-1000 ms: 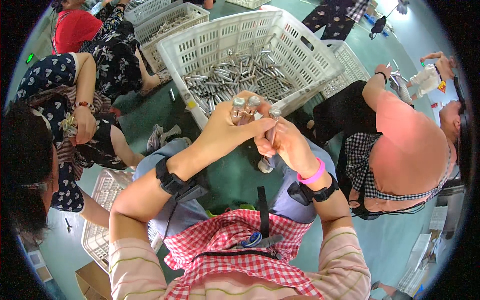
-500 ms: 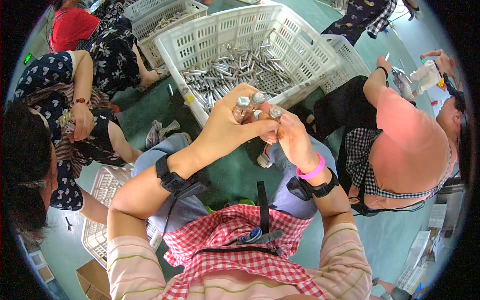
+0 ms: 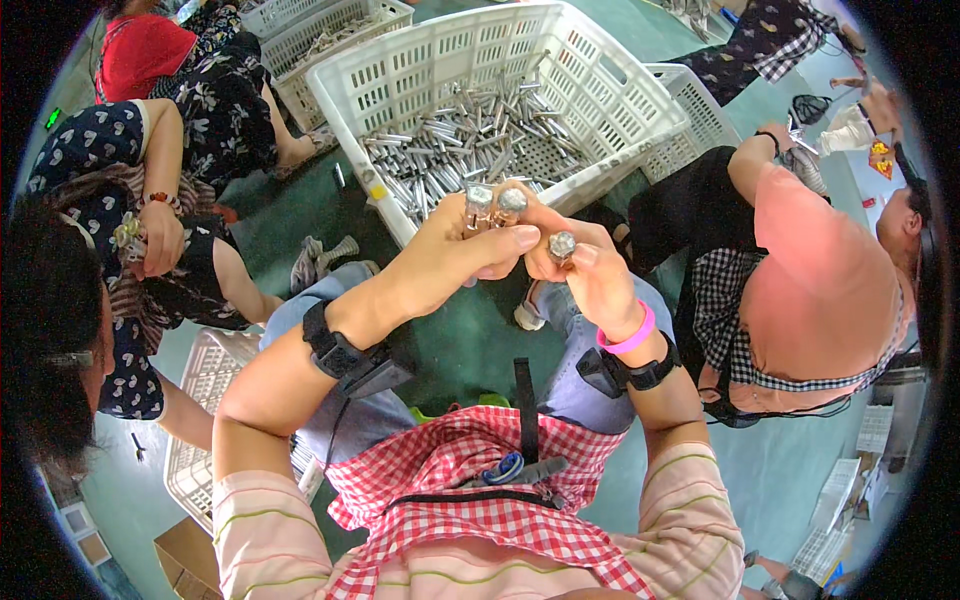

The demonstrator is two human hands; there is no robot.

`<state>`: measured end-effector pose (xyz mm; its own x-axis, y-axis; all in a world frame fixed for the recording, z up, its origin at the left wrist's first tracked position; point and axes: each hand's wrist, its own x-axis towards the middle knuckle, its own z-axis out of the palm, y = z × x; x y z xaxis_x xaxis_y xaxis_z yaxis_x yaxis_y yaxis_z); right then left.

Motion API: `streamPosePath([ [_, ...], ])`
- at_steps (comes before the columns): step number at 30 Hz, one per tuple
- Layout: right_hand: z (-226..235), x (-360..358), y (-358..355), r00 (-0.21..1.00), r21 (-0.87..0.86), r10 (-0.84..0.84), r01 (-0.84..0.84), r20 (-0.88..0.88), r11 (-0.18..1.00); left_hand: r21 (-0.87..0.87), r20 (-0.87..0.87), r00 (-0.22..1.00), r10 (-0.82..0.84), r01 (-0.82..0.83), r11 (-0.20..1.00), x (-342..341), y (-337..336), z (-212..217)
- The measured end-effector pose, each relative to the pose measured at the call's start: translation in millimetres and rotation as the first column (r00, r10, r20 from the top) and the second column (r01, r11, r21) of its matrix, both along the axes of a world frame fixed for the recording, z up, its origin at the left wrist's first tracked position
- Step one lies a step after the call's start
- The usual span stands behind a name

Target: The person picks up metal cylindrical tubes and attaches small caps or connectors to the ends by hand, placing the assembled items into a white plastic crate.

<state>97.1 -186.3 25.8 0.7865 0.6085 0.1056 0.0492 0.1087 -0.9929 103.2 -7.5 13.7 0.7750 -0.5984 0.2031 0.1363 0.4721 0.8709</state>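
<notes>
My left hand [image 3: 436, 255] is closed around two silver hex-head bolts, a left bolt [image 3: 479, 196] and a right bolt [image 3: 512, 201], their heads side by side and facing up. Pinched in my right hand [image 3: 602, 288] is a third hex-head bolt [image 3: 562, 245], also head up. The two hands meet at the fingers, in front of the near rim of a white plastic crate [image 3: 430, 75]. Most of the bolts' shanks are hidden by my fingers. Inside the crate lies a loose heap of similar silver metal pieces [image 3: 450, 155].
Co-workers sit close on both sides: one in a dark patterned top [image 3: 90, 150] at left, one in a salmon top [image 3: 810, 290] at right. Further crates stand behind, including a white crate [image 3: 695, 105]. A low crate [image 3: 205, 385] and a cardboard box [image 3: 185, 560] are at lower left.
My right hand has shifted slightly right and toward me with its bolt, widening the space from the left hand's bolts. The left hand has moved slightly left, still holding its pair.
</notes>
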Motion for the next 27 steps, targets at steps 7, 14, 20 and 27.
streamPosePath([
  [7,-3,-2,-2,1.000,-0.054,-0.007,0.007,0.000,0.999,-0.004,-0.004,1.000,0.000,0.000,1.000,-1,0,-1],
  [14,-3,-6,-4,0.998,-0.057,-0.020,0.016,-0.061,0.998,0.071,-0.007,1.000,0.003,-0.002,0.997,-2,3,-1],
  [20,-3,-7,-6,0.996,-0.044,0.004,-0.008,-0.090,0.999,-0.010,-0.017,0.999,-0.032,0.032,0.999,-4,2,-3],
  [27,6,-7,4,0.999,-0.025,-0.005,0.004,-0.050,1.000,0.008,0.013,0.999,0.047,-0.047,0.999,-3,1,-6],
])
